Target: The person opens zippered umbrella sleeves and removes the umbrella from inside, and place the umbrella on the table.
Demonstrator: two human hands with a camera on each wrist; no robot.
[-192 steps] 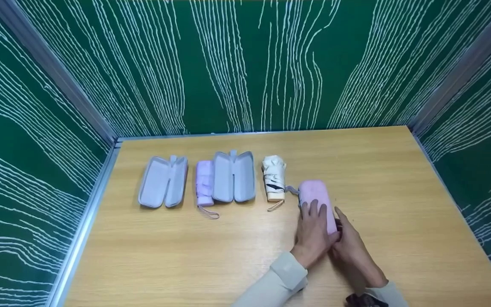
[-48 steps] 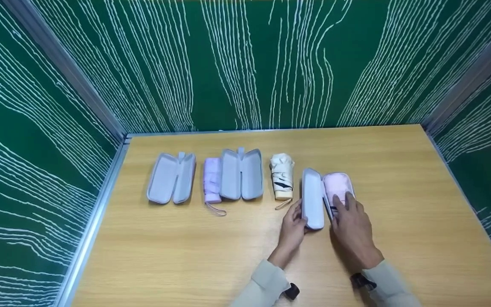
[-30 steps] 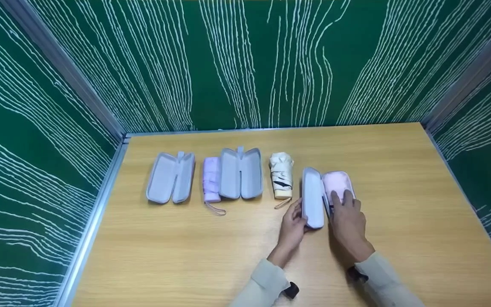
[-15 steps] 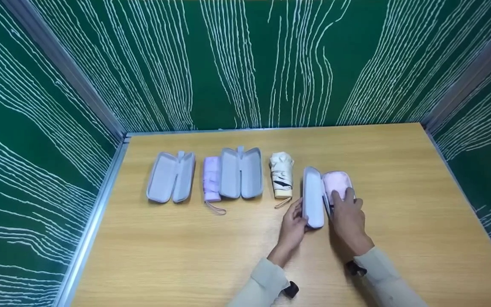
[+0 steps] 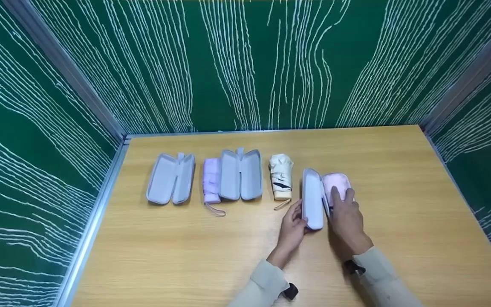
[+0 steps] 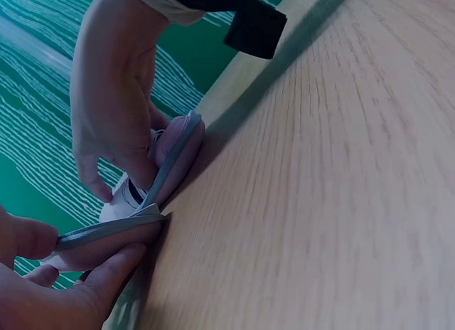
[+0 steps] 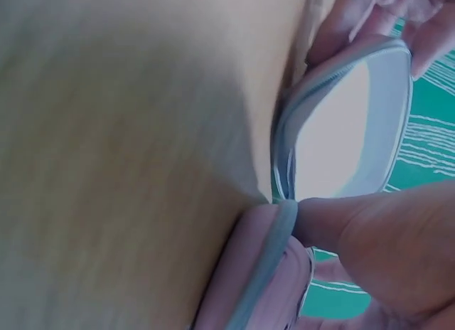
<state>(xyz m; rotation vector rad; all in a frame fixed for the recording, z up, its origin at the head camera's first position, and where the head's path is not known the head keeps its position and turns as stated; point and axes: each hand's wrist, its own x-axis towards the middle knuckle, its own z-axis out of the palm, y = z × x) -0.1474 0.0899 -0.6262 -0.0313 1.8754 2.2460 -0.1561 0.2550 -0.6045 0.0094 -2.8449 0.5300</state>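
Observation:
A pink zip case (image 5: 313, 200) with a pale grey lining lies spread in two halves at the right of the group. My left hand (image 5: 292, 226) grips the left half by its edge, thumb on the rim and fingers beneath, as the left wrist view shows. In the right half sits a folded pink umbrella (image 5: 336, 182). My right hand (image 5: 348, 218) reaches into that half, its fingers and thumb bent about the umbrella's near part, which they mostly hide. In the right wrist view the thumb is beside the case's zip edge (image 7: 284, 223).
Left of the case, a cream folded umbrella (image 5: 281, 177) lies with its strap toward me. Farther left are a second open grey-lined case (image 5: 252, 175), a lavender folded umbrella (image 5: 212, 179) touching it, and another open case (image 5: 162, 179). Green walls (image 5: 224, 64) border the wooden table (image 5: 177, 256).
Earliest, the pink case was closed under both hands; now it lies open with the pink umbrella showing. Over the last second or so, my right hand has shifted only slightly; the left has stayed.

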